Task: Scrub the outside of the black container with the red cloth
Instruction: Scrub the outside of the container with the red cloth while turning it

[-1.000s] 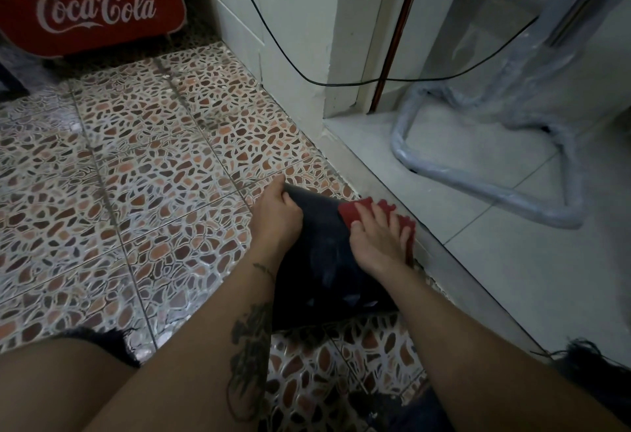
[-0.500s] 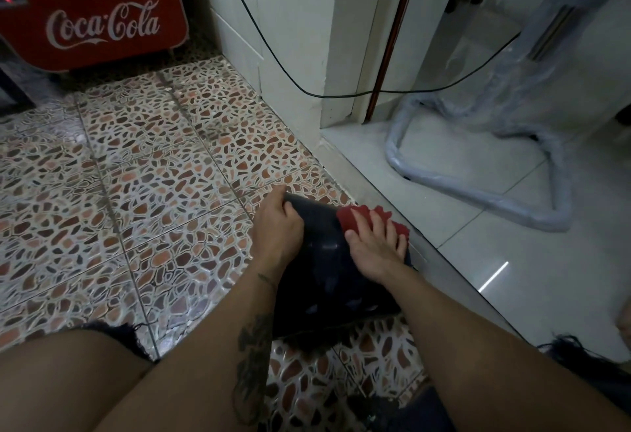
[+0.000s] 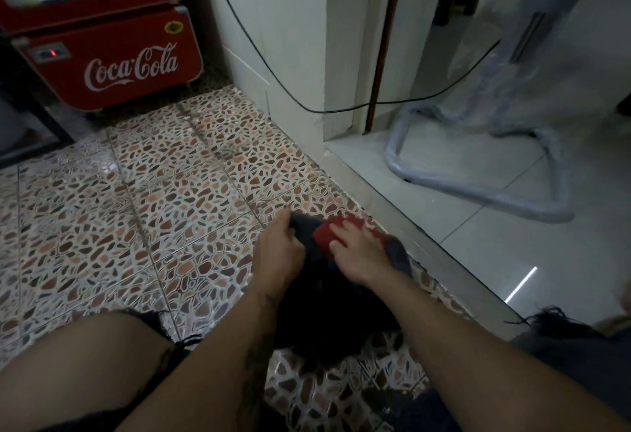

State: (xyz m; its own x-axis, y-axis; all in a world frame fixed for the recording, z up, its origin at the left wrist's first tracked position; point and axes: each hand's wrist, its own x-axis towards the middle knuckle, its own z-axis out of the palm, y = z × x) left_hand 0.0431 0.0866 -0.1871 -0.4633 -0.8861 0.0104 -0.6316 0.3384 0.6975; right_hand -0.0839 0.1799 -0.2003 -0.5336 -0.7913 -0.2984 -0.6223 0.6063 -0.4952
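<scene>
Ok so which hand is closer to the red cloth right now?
Right. The right hand presses flat on the red cloth; the left hand grips the black container, just left of the cloth.

**Hand and Cloth Position on the Container**

Your left hand (image 3: 278, 250) grips the far left edge of the black container (image 3: 327, 305), which lies on the patterned tile floor (image 3: 153, 199) between your legs. Your right hand (image 3: 358, 256) lies flat with its fingers extended on the red cloth (image 3: 323, 234), pressing it against the container's upper outer surface. A red Coca-Cola cooler (image 3: 112, 56) stands ahead to the left. A black cable (image 3: 273, 78) hangs across the white wall corner. To the right, a plastic-wrapped tubular frame (image 3: 478, 190) stands on the pale glossy floor (image 3: 478, 247).
</scene>
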